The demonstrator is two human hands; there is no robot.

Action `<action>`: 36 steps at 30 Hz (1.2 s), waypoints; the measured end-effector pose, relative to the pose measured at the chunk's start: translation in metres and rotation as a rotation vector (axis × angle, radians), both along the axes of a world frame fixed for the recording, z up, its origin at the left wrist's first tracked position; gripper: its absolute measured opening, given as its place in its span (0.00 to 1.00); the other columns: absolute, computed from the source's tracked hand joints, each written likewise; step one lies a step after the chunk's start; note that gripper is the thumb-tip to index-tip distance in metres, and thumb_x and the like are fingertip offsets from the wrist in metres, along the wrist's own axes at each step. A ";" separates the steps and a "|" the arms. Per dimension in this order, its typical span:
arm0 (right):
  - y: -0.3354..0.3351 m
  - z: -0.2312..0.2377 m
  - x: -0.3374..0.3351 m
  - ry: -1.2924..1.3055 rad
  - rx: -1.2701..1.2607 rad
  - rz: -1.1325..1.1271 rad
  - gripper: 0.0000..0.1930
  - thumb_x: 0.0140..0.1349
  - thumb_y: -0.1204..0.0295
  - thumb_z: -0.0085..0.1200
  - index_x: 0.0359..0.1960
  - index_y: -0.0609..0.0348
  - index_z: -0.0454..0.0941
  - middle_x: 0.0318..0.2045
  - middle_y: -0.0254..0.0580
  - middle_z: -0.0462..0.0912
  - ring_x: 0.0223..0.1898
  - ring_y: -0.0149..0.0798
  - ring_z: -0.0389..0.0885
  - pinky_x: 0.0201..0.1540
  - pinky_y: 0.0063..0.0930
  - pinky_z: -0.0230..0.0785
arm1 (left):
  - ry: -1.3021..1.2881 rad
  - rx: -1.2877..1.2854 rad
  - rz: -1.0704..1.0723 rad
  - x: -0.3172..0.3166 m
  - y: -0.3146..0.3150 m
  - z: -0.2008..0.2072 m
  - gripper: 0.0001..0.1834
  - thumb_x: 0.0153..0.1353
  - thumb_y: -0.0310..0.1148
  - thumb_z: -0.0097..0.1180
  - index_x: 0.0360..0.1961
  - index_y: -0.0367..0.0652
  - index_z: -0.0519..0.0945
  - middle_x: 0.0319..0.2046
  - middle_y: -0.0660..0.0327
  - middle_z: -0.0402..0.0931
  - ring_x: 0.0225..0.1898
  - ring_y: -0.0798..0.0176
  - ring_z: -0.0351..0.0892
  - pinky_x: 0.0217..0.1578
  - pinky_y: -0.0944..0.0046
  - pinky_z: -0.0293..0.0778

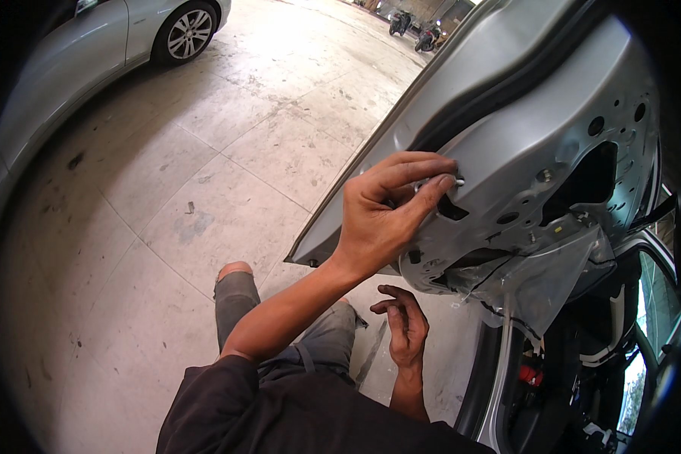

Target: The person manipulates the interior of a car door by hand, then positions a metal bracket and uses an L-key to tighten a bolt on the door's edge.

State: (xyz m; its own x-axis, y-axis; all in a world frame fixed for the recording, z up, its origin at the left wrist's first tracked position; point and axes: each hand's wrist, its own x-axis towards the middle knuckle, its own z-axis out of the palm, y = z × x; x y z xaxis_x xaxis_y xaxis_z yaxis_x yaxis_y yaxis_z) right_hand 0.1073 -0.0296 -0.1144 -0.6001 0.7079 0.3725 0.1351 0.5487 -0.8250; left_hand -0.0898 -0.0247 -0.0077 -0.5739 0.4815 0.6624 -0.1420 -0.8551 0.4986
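My left hand [382,212] is raised to the bare inner side of a silver car door [499,144]. Its thumb and fingertips pinch a small pale peg-like piece [459,181], mostly hidden, beside a dark slot [452,209] in the metal. Whether this piece is loose or seated in the door, I cannot tell. Lower down, my right hand [407,325] hovers below the door's near corner. Its fingers are loosely bent and apart, and no object shows in them.
Clear plastic sheeting [541,284] and dark wiring hang from the door's lower part. The car's door opening [499,378] is at the lower right. Another silver car [76,60] stands at upper left on a stained tiled floor [204,166]. Motorcycles [427,38] are parked far back.
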 end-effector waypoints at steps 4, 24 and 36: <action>0.001 0.001 0.000 0.006 -0.005 0.002 0.15 0.68 0.75 0.41 0.53 0.68 0.74 0.48 0.48 0.81 0.36 0.37 0.84 0.43 0.27 0.74 | -0.019 -0.108 0.044 0.001 -0.004 0.002 0.07 0.62 0.23 0.61 0.41 0.33 0.84 0.41 0.58 0.81 0.40 0.74 0.80 0.35 0.77 0.77; 0.004 -0.013 -0.001 0.032 -0.035 0.027 0.14 0.67 0.80 0.43 0.53 0.70 0.73 0.49 0.51 0.79 0.37 0.38 0.84 0.41 0.28 0.75 | 0.027 -0.092 0.049 0.001 -0.005 0.004 0.12 0.60 0.29 0.66 0.43 0.33 0.84 0.30 0.67 0.75 0.18 0.88 0.62 0.17 0.82 0.52; 0.003 -0.014 -0.002 0.018 -0.031 0.008 0.15 0.68 0.77 0.43 0.53 0.69 0.73 0.47 0.48 0.81 0.36 0.36 0.84 0.43 0.27 0.75 | 0.151 -0.216 0.140 -0.003 -0.012 0.010 0.11 0.59 0.29 0.66 0.41 0.34 0.83 0.16 0.76 0.63 0.18 0.85 0.57 0.19 0.79 0.51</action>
